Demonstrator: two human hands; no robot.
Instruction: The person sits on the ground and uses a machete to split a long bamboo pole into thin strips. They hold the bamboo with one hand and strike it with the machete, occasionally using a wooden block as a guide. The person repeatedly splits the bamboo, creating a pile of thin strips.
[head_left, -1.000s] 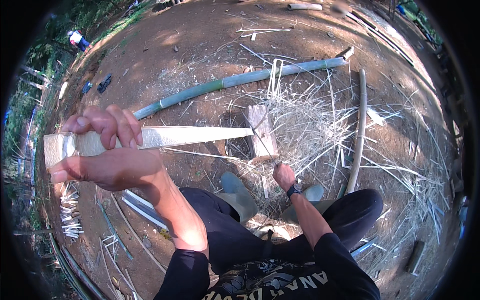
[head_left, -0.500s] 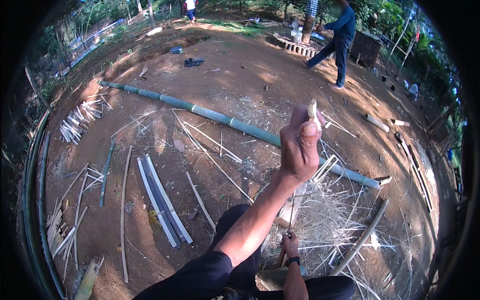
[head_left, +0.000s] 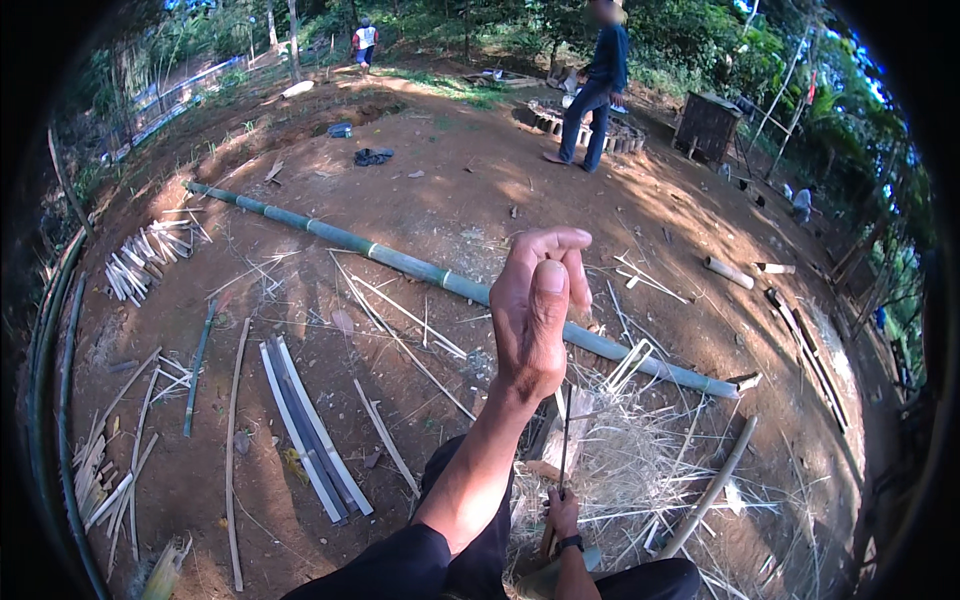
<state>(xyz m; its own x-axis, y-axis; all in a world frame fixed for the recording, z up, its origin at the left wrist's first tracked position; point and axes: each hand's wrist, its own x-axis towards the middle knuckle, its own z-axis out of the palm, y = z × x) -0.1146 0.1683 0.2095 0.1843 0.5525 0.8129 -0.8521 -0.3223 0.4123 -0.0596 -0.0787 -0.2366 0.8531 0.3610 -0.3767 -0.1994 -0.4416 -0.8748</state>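
My left hand (head_left: 538, 310) is raised in front of me, its thumb up and its fingers loosely bent, apart from the thumb. Nothing shows in its grasp, though the palm side is partly hidden. Lower down, my right hand (head_left: 563, 513) is closed round the handle of a long knife (head_left: 567, 440). The thin dark blade points away from me and is seen nearly edge-on. Beside the blade lies a wooden block (head_left: 546, 450), and a heap of pale bamboo shavings (head_left: 640, 450) spreads to its right.
A long green bamboo pole (head_left: 400, 262) lies across the ground beyond my hands. Split bamboo strips (head_left: 315, 430) lie at left, with a pile of short pieces (head_left: 150, 255) farther off. A stick (head_left: 712, 485) lies at right. One person (head_left: 590, 95) stands ahead, another (head_left: 364, 45) farther back.
The pale, knobbly piece pinched in my left hand is no longer seen there; its fingers have loosened. That hand sits lower and more left. The person ahead has moved left.
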